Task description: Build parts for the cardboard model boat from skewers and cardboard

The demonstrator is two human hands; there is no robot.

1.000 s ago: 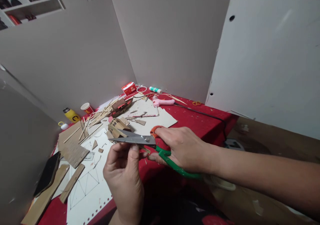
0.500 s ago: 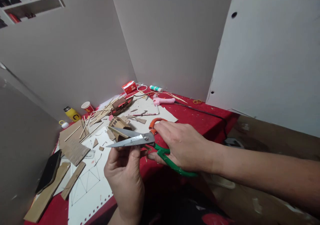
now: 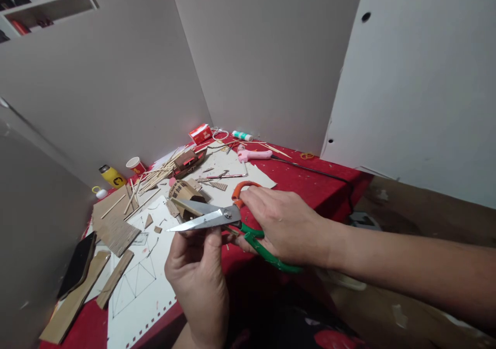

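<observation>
My right hand (image 3: 277, 222) grips scissors (image 3: 228, 213) with one orange and one green handle. Their blades are parted and point left, with tan cardboard showing between and behind them. My left hand (image 3: 199, 282) is closed just below the lower blade, its thumb and fingers pinching the cardboard piece (image 3: 189, 214); the blade and fingers hide much of it. Dark printed characters show on a cardboard part (image 3: 187, 190) right behind the blades. Whether that part joins the pinched piece is unclear.
A red-covered table (image 3: 306, 178) bears a pink glue gun (image 3: 253, 155), wooden sticks (image 3: 158, 176), a brown model boat (image 3: 189, 163), cardboard strips (image 3: 75, 300), a phone (image 3: 77, 263) and a sheet with a drawn truss (image 3: 139, 302). A yellow bottle (image 3: 112, 176) and paper cup (image 3: 135, 166) stand behind.
The gap between the scissor blades looks slightly narrower. Both hands keep their hold, the left shifted slightly right in the picture. The view itself has shifted a little.
</observation>
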